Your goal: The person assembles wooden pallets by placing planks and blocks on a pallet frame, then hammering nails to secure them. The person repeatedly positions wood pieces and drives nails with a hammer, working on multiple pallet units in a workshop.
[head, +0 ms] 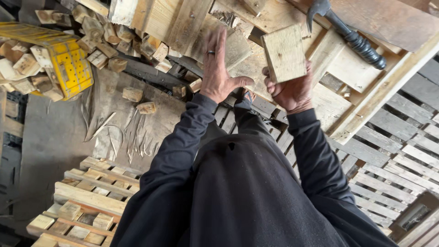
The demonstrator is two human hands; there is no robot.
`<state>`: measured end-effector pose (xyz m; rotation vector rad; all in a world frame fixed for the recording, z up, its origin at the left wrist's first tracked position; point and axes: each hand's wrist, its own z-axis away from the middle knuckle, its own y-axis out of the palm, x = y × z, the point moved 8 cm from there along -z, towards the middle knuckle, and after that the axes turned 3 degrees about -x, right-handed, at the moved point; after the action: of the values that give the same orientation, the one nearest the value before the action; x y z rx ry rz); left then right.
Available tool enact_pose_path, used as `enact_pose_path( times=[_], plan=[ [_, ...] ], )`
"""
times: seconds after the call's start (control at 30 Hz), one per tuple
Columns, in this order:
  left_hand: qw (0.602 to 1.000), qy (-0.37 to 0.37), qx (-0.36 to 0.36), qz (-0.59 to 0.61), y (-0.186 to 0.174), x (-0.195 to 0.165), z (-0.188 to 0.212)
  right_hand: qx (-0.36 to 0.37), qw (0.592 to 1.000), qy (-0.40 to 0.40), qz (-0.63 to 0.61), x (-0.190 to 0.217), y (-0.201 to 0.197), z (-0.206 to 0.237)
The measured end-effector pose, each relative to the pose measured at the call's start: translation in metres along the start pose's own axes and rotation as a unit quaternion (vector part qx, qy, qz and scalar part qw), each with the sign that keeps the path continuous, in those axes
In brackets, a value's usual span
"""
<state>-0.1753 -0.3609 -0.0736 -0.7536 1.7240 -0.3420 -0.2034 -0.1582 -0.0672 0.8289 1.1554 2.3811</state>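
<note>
My right hand (pixel 292 91) grips a square pale wooden block (pixel 284 54) from below and holds it up in front of me. Just left of the block, my left hand (pixel 218 68) is raised with its fingers spread and blurred, a ring on one finger, and holds nothing. Both arms are in dark sleeves. A black-handled claw hammer (pixel 352 34) lies on the wooden boards up and to the right of the block, apart from both hands.
A yellow crate (pixel 68 64) sits at the upper left among a heap of several small wood blocks (pixel 103 39). Wood splinters (pixel 132 137) lie on the grey floor. Stacked pallets (pixel 87 206) stand at the lower left, slatted pallets (pixel 402 151) at the right.
</note>
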Motion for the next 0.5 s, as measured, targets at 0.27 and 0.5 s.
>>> enact_pose_path(
  times=[0.27, 0.5],
  plan=[
    [0.957, -0.051, 0.055, 0.28, -0.027, -0.033, -0.004, 0.122, 0.963, 0.097, -0.221, -0.05, 0.016, 0.016],
    [0.933, -0.107, 0.135, 0.315, -0.031, -0.026, -0.024, 0.116, 0.986, 0.087, -0.089, -0.049, 0.034, -0.004]
  ],
)
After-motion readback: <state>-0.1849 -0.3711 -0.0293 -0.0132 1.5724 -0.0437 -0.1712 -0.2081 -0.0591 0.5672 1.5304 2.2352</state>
